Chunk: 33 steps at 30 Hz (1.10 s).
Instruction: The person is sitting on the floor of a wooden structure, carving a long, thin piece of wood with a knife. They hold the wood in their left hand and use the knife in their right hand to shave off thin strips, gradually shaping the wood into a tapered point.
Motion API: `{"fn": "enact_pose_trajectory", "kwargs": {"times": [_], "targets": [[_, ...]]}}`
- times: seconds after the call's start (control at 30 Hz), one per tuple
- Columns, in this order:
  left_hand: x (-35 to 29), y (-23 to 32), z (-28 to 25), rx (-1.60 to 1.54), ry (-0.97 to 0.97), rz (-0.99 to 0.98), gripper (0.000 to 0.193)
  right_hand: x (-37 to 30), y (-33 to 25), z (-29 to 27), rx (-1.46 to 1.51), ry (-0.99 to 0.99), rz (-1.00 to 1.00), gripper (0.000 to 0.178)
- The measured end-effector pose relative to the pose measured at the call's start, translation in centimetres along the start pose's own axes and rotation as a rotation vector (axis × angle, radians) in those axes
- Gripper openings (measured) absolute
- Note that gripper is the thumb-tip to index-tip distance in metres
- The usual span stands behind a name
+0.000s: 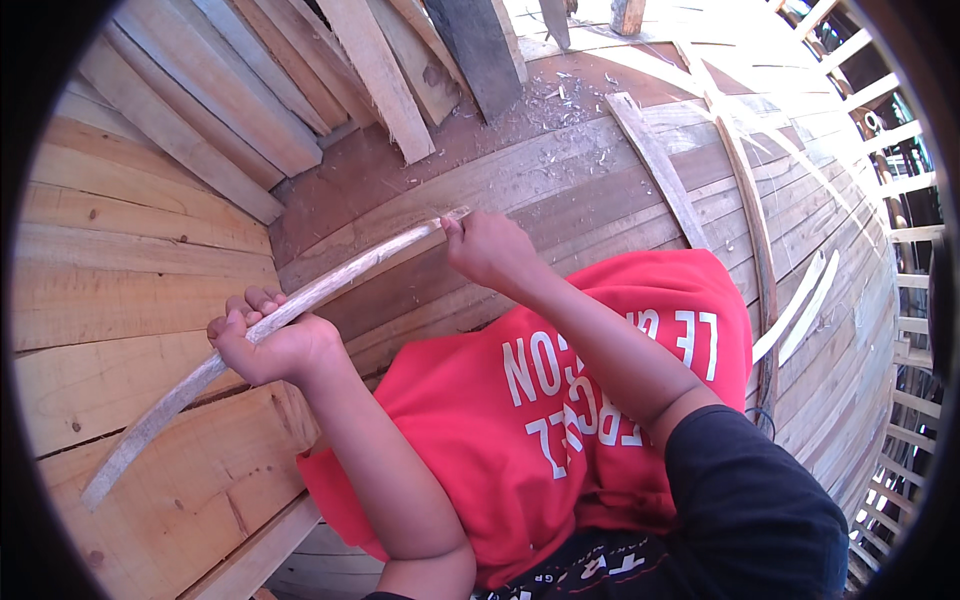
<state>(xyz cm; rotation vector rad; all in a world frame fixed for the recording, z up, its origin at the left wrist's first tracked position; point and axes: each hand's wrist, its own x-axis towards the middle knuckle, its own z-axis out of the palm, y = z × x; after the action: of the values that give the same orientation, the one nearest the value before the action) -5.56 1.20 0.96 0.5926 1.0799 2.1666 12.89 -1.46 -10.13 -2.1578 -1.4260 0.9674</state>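
Observation:
A long, pale, narrow wooden strip (365,262) slants across my lap, its lower end reaching out to the far left. My left hand (272,338) is closed around it near the middle, palm turned up and fingers curled over its far side. At the strip's upper end my right hand (492,252) makes a closed grip, thumb against the wood. Whether anything else sits inside that fist is hidden. Beneath both forearms, a red cloth garment with white lettering (440,400) covers my lap.
Wooden planks (200,90) lean at the upper left, beside a plank wall (130,290). Shavings (560,95) litter the plank floor (620,215). A loose board (655,165), a long thin batten (745,190) and two pale strips (810,305) lie to the right. Slatted openings (910,280) line the right edge.

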Motion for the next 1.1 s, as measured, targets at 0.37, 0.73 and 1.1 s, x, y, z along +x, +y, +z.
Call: {"fn": "enact_pose_trajectory", "kwargs": {"times": [0.37, 0.73, 1.1], "targets": [[-0.5, 0.1, 0.6, -0.016, 0.016, 0.021, 0.027, 1.6, 2.7, 0.5, -0.022, -0.038, 0.141, 0.052], [0.2, 0.5, 0.1, 0.092, 0.159, -0.023, 0.023, 1.7, 1.6, 2.0, 0.001, -0.079, 0.033, 0.053], [-0.5, 0.5, 1.0, 0.297, 0.206, -0.006, 0.043, 2.5, 3.2, 3.5, -0.010, 0.055, 0.038, 0.055]]}}
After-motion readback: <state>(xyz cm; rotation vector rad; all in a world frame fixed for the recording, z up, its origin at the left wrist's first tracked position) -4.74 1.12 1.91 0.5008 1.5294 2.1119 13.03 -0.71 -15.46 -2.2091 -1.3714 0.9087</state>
